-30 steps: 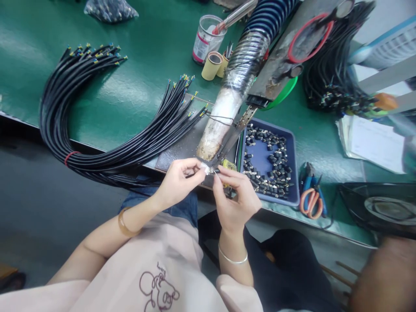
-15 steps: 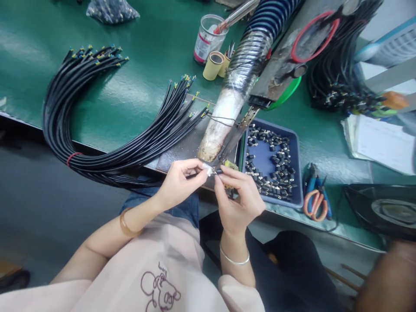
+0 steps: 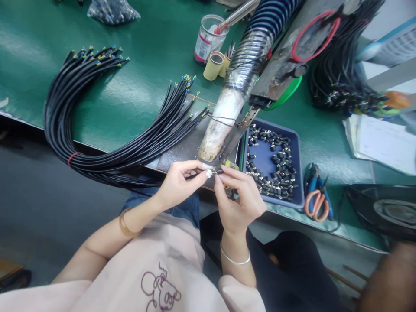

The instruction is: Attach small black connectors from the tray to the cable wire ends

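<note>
My left hand (image 3: pixel 180 184), with white wraps on its fingertips, pinches the end of a black cable (image 3: pixel 192 176). My right hand (image 3: pixel 240 199) is closed on a small black connector (image 3: pixel 219 171), its thin metal pins facing the cable end. The two parts meet between my fingertips; whether they are joined is too small to tell. Just above my fingers is the lower end of a white pipe (image 3: pixel 216 125), with a slim metal bar (image 3: pixel 240 130) beside it. To the left curves a bundle of black cables (image 3: pixel 107 158) with coloured wire ends, tied by a red band.
A blue tray (image 3: pixel 300 173) of small black connectors stands to the right. Orange-handled pliers (image 3: pixel 316 203), papers (image 3: pixel 383 141) and another cable bundle (image 3: pixel 338 56) lie beyond it. Behind the pipe are a clear tub (image 3: pixel 203 47) and yellow cups (image 3: pixel 213 67). A blurred arm (image 3: pixel 390 281) shows at lower right.
Both hands hold almost the same pose, with only a slight shift at the fingertips. The whole view has slid a few pixels.
</note>
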The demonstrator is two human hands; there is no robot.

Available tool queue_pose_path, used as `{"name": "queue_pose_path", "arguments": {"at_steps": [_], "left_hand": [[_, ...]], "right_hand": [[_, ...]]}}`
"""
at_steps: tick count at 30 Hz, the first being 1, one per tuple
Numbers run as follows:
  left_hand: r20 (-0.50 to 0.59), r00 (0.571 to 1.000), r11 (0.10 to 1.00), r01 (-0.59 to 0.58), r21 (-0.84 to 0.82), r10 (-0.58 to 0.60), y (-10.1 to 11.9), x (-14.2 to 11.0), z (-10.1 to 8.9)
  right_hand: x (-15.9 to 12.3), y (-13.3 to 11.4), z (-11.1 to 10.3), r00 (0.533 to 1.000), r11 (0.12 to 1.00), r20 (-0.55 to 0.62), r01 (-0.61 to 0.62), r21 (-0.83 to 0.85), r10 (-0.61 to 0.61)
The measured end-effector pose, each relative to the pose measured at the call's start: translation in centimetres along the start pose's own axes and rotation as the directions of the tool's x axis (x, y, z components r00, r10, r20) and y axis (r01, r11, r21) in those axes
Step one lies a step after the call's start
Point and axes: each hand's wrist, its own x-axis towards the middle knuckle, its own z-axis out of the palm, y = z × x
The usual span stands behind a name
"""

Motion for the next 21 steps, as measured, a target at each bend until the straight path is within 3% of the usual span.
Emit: {"name": "queue_pose_path", "arguments": {"at_steps": [21], "left_hand": [[0.015, 0.995, 0.989, -0.096, 0.114, 0.095, -0.26, -0.17, -0.61]], "right_hand": [[-0.38, 0.04, 0.01, 1.000, 1.000, -0.012, 0.017, -0.021, -0.017]]}}
